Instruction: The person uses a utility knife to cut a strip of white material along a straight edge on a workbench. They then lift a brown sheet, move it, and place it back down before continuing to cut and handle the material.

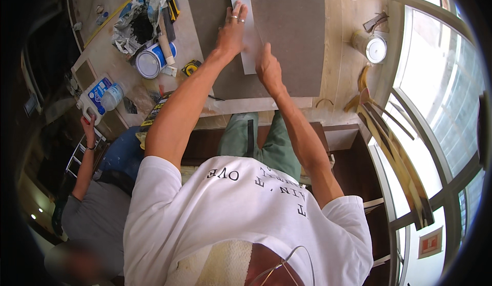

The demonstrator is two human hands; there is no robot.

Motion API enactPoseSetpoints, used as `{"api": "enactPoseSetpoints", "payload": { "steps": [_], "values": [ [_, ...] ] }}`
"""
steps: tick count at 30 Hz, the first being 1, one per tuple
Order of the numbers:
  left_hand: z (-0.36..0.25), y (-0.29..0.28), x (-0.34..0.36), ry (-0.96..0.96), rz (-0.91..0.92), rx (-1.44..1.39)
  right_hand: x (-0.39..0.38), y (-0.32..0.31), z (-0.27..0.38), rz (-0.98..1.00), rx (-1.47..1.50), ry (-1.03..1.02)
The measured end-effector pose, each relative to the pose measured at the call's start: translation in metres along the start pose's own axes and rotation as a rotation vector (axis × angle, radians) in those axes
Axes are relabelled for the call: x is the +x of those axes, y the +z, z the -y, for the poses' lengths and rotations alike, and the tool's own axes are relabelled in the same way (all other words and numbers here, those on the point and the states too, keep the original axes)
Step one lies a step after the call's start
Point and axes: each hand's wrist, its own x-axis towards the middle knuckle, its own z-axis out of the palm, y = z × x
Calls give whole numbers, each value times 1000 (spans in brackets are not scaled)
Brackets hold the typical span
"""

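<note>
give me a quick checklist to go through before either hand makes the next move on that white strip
1. Left hand on the white strip: ok, fingers lie on it.
2. Strip backed by the dark board: ok, it lies within the board's edges.
3. Right hand gripping a tool securely: cannot tell, too blurred at the fingers.
4. Tape measure off the board: ok, it sits just beyond the left edge.
5. Area left of the board uncluttered: not ok, a blue-and-white can and crumpled bag are there.
6. Co-worker's hand away from the strip: ok, it is at the white jug.
</note>
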Motion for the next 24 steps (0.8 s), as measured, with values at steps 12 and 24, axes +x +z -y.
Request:
{"api": "enactPoseSetpoints", "payload": {
  "steps": [12,24],
  "values": [
    [-12,-11,-8,-24,54,41,-95,15,-35,61,-93,152],
    [-8,-11,-6,-52,49,-52,17,-120,-70,-484,-210,72]
  ]
}}
